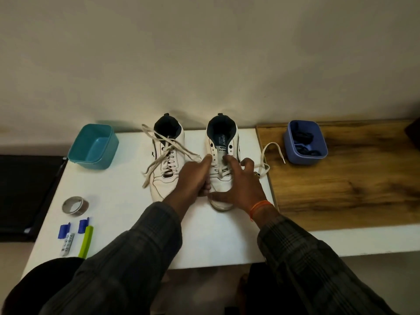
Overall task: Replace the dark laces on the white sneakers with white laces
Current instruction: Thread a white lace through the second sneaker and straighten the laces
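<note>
A home room: plain wall [204,53], white table [127,185], wooden surface [352,189] beside it

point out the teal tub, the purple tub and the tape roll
teal tub [84,148]: head view, on its left outer wall
purple tub [302,158]: head view, on its front wall
tape roll [84,206]: head view, on its right outer band
</note>
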